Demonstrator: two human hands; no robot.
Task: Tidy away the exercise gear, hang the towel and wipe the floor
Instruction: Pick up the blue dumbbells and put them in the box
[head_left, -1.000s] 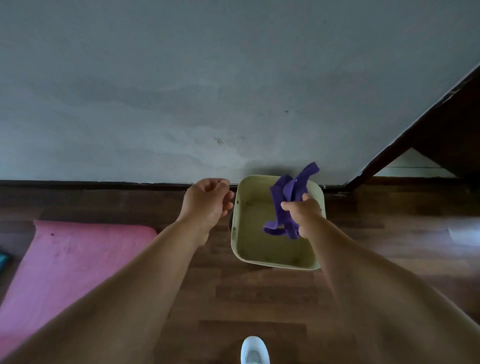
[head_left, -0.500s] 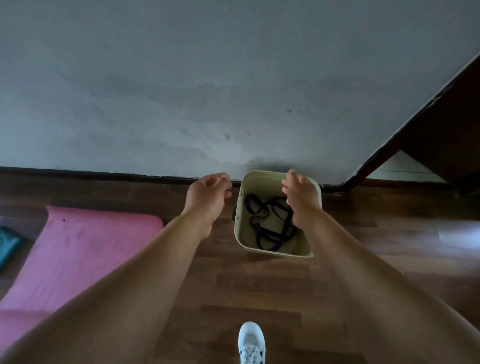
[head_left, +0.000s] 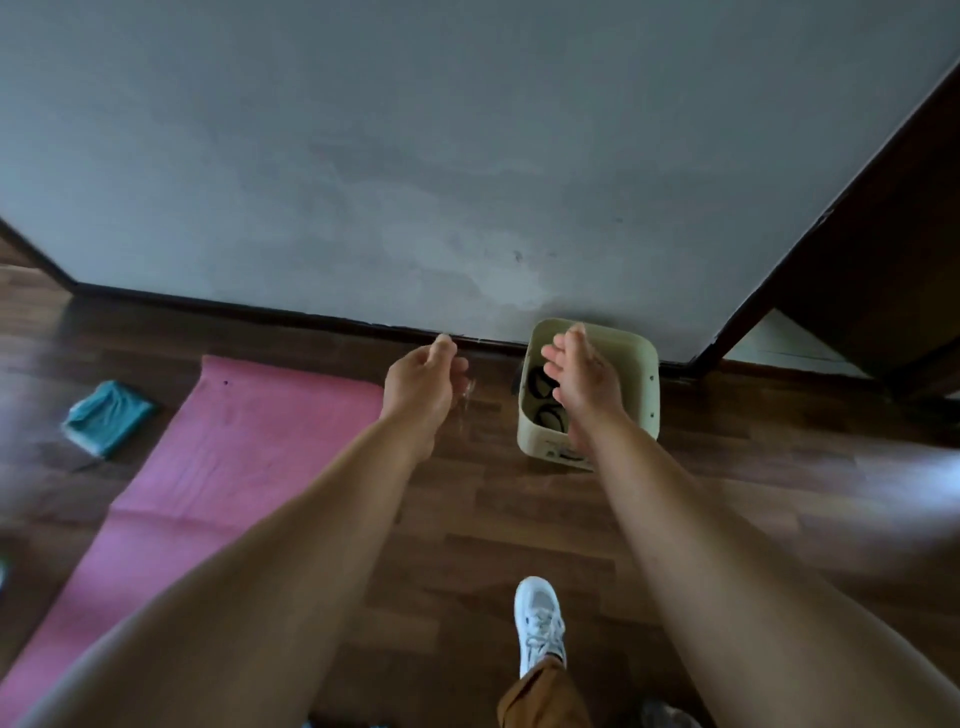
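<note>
With the dark bands (head_left: 543, 400) lying in the cream bin (head_left: 631, 358) under our empty, spread right hand (head_left: 582, 384), the pink mat (head_left: 218, 447) lies to our left, long axis running toward us, nearer our loosely curled, empty left hand (head_left: 421, 387).

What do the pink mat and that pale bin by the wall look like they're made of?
The pink mat looks like soft foam or rubber: matte, with creases across it. The pale bin looks like moulded plastic: smooth walls, rounded corners.
</note>
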